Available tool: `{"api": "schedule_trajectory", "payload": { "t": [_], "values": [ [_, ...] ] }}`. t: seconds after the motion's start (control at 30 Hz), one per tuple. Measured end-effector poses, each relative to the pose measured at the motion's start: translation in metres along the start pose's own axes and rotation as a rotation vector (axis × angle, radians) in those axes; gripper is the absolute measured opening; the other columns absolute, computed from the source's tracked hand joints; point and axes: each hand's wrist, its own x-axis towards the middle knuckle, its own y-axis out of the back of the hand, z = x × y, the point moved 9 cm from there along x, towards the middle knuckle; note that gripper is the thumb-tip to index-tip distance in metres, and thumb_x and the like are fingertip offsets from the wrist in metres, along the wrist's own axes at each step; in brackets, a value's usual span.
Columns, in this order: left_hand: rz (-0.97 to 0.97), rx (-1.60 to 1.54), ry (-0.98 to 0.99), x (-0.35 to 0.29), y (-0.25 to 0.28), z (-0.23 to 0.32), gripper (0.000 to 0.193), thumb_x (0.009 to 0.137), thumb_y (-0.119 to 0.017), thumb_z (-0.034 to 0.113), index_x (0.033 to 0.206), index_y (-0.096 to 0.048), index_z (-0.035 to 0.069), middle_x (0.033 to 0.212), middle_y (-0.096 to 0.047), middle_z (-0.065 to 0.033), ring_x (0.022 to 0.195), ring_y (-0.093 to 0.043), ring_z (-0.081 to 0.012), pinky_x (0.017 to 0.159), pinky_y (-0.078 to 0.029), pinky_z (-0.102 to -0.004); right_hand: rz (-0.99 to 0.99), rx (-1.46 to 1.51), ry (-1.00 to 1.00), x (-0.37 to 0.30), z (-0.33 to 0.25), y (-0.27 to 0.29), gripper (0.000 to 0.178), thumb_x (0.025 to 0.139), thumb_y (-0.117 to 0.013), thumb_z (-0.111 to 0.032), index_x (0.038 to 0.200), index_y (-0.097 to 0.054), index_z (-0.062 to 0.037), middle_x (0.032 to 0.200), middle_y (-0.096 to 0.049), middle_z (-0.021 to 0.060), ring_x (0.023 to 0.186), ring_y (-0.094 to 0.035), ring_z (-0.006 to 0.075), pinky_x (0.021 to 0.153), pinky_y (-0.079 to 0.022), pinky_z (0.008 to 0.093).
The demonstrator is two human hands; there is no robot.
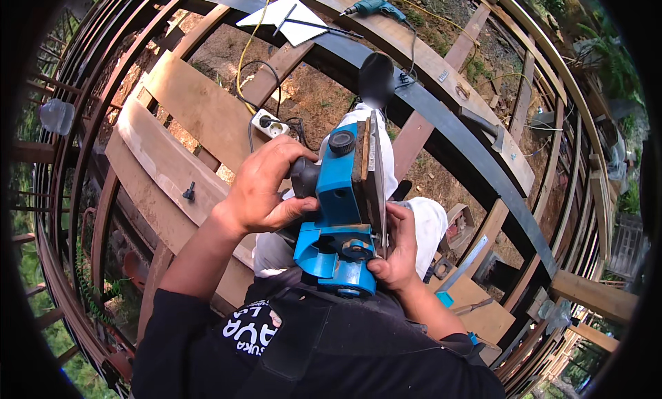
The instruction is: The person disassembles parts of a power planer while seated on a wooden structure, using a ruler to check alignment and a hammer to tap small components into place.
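A blue power tool with black knobs is tilted on its side above my lap. It has a flat grey face with a brown layer along its edge. Whether it is a belt sander or a planer I cannot tell. My left hand wraps round its black round grip. My right hand grips the lower right edge, thumb on the near side and fingers against the grey face. A small black knob with a stem lies on the plank at left, apart from my hands.
Beyond the tool, a curved dark beam crosses the frame. A cordless-looking drill shape with a cable, a teal drill, lies farther off beside a white board. A hammer rests at right. A power strip with cables sits left of centre.
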Motion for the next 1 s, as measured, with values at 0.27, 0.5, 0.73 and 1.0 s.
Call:
{"api": "schedule_trajectory", "payload": {
  "t": [0.27, 0.5, 0.73, 1.0],
  "values": [
    [-0.011, -0.531, 0.504, -0.016, -0.022, -0.032, 0.056, 0.089, -0.059, 0.053, 0.098, -0.056, -0.002, 0.083, -0.055, -0.0100, 0.076, -0.054, -0.0198, 0.069, -0.043, -0.0312, 0.017, -0.058, 0.052, 0.000, -0.002, 0.000, 0.108, 0.063, -0.079, -0.067, 0.131, -0.034, 0.0033, 0.121, -0.052, 0.0166, 0.113, -0.051, 0.0258, 0.101, -0.038, 0.0368],
    [-0.039, -0.286, 0.263, -0.001, -0.005, -0.009, 0.054, 0.087, -0.065, 0.046, 0.111, -0.054, 0.000, 0.094, -0.056, -0.0133, 0.085, -0.055, -0.0232, 0.075, -0.044, -0.0334, 0.011, -0.030, -0.004, 0.002, -0.001, 0.002, 0.107, 0.063, -0.079, -0.066, 0.132, -0.034, 0.0034, 0.121, -0.053, 0.0169, 0.113, -0.052, 0.0259, 0.100, -0.038, 0.0369],
    [0.113, 0.092, -0.123, 0.001, 0.003, 0.005, 0.052, 0.084, -0.067, 0.049, 0.100, -0.058, 0.000, 0.079, -0.056, -0.0129, 0.066, -0.055, -0.0315, 0.059, -0.045, -0.0360, 0.002, -0.102, 0.046, 0.001, -0.002, 0.002, 0.107, 0.064, -0.076, -0.069, 0.131, -0.035, 0.0036, 0.119, -0.054, 0.0173, 0.111, -0.053, 0.0260, 0.098, -0.040, 0.0363],
    [-0.085, -0.503, 0.560, -0.013, -0.025, -0.033, 0.054, 0.084, -0.066, 0.053, 0.095, -0.058, 0.000, 0.077, -0.055, -0.0094, 0.068, -0.053, -0.0257, 0.064, -0.044, -0.0324, 0.010, -0.073, 0.003, 0.003, 0.000, 0.003, 0.107, 0.065, -0.074, -0.071, 0.130, -0.035, 0.0041, 0.117, -0.054, 0.0180, 0.109, -0.054, 0.0260, 0.096, -0.041, 0.0367]
  ]
}}
